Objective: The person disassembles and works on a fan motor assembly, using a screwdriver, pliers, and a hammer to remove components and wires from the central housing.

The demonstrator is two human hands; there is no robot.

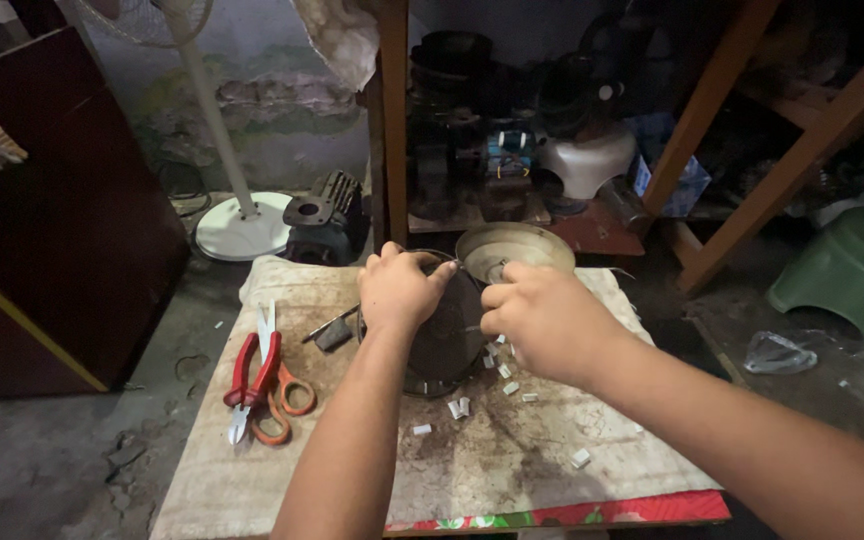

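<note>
Dark metal motor stator (447,335) at frame centre sits gripped between my left hand (397,290) and right hand (542,320), both clamped on its rim, red pliers (252,375) lying lower left.

The pliers (252,368) have red handles and the scissors (287,400) have orange ones. The round motor part (447,340) is dark. The cloth (512,450) looks dirty grey-tan. The stool (852,270) is green.

Pretty dim workshop corner: cracked grey concrete floor (72,460), patchy peeling plaster wall (272,110), a dark maroon wooden cabinet (62,230) on the left, and slanted wooden shelf frames (752,130) packed with dusty clutter. A white pedestal fan stand (242,225) sits behind the low cloth-covered worktop (512,470).
</note>
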